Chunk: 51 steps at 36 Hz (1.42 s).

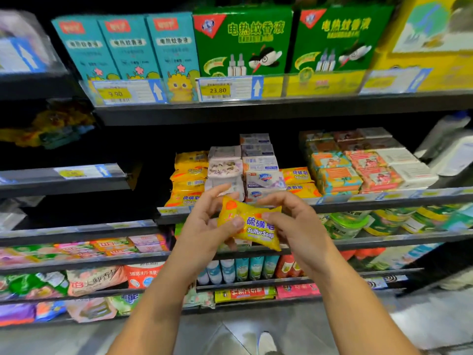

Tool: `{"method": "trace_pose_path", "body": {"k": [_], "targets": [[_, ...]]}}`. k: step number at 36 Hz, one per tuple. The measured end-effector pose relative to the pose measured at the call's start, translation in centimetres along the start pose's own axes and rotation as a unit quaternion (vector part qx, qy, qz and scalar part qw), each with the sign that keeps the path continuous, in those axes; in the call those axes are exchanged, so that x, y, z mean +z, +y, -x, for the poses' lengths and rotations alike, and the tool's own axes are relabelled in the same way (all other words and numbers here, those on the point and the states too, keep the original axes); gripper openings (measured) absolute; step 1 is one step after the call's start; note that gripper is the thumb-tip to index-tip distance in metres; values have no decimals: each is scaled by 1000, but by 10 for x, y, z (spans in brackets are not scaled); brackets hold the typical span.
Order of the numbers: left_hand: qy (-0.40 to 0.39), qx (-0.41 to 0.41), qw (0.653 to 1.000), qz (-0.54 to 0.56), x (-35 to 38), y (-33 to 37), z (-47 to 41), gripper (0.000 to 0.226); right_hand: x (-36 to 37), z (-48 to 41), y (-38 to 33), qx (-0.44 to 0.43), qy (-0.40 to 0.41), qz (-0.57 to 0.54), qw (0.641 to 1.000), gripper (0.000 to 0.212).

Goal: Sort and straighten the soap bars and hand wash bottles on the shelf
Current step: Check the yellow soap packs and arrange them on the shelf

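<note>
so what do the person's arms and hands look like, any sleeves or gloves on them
Both are bare. The left hand and right hand wear no gloves, and no ring, watch or bracelet shows. The left forearm and right forearm are uncovered down to the picture's bottom edge, so no sleeve is in view.

Store light comes from above and in front; product fronts are bright and saturated. Deep black shadow sits under the upper shelf (281,111) and in the left recesses. Mild glare on the price tag strip (217,89). Centre is fairly sharp, and print on the yellow soap packet (252,226) is readable. Left and right edges are smeared with blur. Shelves bow from wide-angle distortion.
</note>
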<state>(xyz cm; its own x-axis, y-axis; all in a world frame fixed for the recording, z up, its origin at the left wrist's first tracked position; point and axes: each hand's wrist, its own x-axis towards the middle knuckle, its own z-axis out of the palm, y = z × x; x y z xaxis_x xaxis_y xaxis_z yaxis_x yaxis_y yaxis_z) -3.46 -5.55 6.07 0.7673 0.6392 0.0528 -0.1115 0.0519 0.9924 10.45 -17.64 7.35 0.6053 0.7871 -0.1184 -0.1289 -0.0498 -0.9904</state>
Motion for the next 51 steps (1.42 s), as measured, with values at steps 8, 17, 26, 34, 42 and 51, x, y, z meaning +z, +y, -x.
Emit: {"method": "trace_pose_path", "body": {"k": [8, 17, 26, 34, 42, 51], "targets": [[-57, 116, 939, -320, -7, -4, -48, 39, -33, -35, -21, 61, -58, -92, 992, 20], [57, -19, 997, -41, 21, 1, -83, 22, -50, -82, -23, 42, -107, 20, 993, 15], [-62, -26, 980, -189, 7, -8, -95, 70, -53, -113, -16, 62, -93, -123, 986, 20], [107, 102, 939, -311, 9, -21, -103, 39, -64, -124, -5, 48, -241, -216, 945, 45], [112, 66, 990, -62, 32, -7, -104, 19, -73, -128, -2, -43, -165, 57, 984, 49], [111, 82, 990, -40, 56, -16, -113, 50, -64, -115, 13, -82, -152, 199, 965, 46]]}}
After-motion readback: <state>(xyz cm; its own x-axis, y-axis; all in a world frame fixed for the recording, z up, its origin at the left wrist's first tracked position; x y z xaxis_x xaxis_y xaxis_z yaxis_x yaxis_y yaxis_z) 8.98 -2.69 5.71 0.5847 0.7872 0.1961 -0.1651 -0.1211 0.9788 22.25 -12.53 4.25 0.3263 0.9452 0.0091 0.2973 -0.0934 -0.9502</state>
